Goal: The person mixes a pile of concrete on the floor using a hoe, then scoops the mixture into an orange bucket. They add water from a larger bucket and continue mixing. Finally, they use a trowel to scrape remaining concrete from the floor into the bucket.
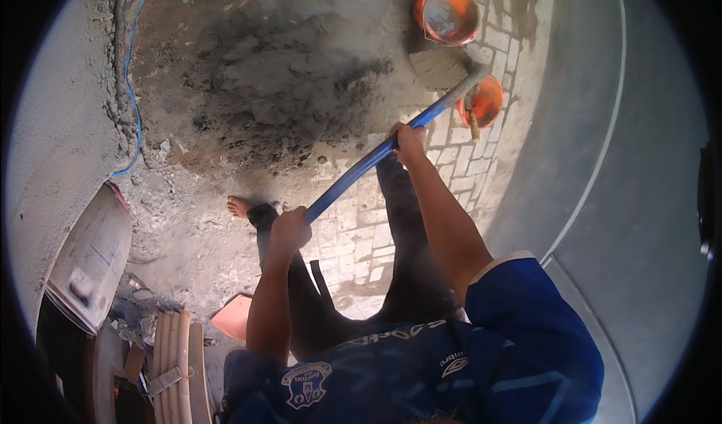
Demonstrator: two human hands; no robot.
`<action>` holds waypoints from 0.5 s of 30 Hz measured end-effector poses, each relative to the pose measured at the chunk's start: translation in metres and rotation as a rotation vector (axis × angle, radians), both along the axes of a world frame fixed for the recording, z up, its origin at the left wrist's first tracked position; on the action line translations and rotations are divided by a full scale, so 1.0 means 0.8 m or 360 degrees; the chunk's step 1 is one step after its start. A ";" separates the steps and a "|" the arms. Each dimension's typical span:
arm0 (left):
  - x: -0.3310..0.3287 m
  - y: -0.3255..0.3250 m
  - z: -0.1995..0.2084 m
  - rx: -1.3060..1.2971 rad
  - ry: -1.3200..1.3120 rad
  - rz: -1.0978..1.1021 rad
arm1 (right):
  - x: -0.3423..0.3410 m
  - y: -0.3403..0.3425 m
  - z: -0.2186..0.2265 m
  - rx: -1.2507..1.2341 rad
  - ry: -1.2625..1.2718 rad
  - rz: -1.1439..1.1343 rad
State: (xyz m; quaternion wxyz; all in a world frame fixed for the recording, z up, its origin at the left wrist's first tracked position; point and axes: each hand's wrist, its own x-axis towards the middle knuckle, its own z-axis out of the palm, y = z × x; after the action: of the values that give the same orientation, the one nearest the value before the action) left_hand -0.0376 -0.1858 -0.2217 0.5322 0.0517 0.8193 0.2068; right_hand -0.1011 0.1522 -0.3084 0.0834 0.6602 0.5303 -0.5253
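Observation:
I hold a hoe slantwise across my front by its long blue handle (353,172). My left hand (290,231) is closed round the near end of the handle. Farther up, my right hand (410,142) wraps round it too. The mortar-caked hoe blade (438,68) is at the far right, between two orange buckets. Grey residue coats the inside of the farther bucket (457,3). In the nearer bucket (490,97) stands a tool with a wooden handle (474,127). A broad heap of wet grey mortar (278,86) spreads over the ground left of the blade.
Light paving blocks (466,161) run along the right, beside a smooth grey surface (624,221). A blue cable (134,86) follows the rough wall at left. Stacked boards (90,258), wooden strips (173,349) and an orange piece (233,317) lie at lower left.

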 end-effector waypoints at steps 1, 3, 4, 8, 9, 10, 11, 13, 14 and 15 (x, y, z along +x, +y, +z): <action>-0.016 0.014 -0.015 -0.0020 0.0026 -0.0016 | -0.015 0.012 -0.026 0.0049 -0.0024 -0.0055; -0.039 0.024 -0.024 -0.0025 -0.0007 -0.0076 | -0.025 0.018 -0.060 0.0236 -0.0156 -0.0099; -0.050 0.023 -0.013 -0.0056 -0.0007 -0.0015 | -0.038 0.014 -0.064 0.0374 -0.0240 -0.0081; -0.100 -0.003 0.077 -0.0025 0.0000 -0.0082 | -0.053 -0.014 -0.023 0.0169 -0.0157 -0.0067; -0.119 -0.016 0.111 -0.0023 0.0029 -0.0093 | -0.059 -0.034 -0.009 0.0007 -0.0132 -0.0152; -0.145 -0.038 0.143 -0.0024 0.0038 -0.0191 | -0.067 -0.063 0.005 -0.0162 -0.0101 -0.0223; -0.158 -0.062 0.166 -0.0067 0.0180 -0.0263 | -0.071 -0.092 0.018 -0.0325 -0.0077 -0.0291; -0.196 -0.099 0.220 -0.0187 0.0181 -0.0265 | -0.080 -0.165 0.035 -0.0486 0.0075 -0.0517; -0.211 -0.108 0.241 -0.0189 0.0194 -0.0310 | -0.083 -0.186 0.045 -0.0499 0.0057 -0.0567; -0.217 -0.128 0.253 -0.0235 0.0197 -0.0331 | -0.088 -0.212 0.057 -0.0543 0.0030 -0.0609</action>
State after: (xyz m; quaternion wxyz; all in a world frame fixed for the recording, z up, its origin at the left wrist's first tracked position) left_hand -0.2111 -0.2883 -0.0195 0.5017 0.1097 0.8537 0.0861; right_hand -0.1715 -0.0176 -0.2626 0.0877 0.7200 0.3003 -0.6195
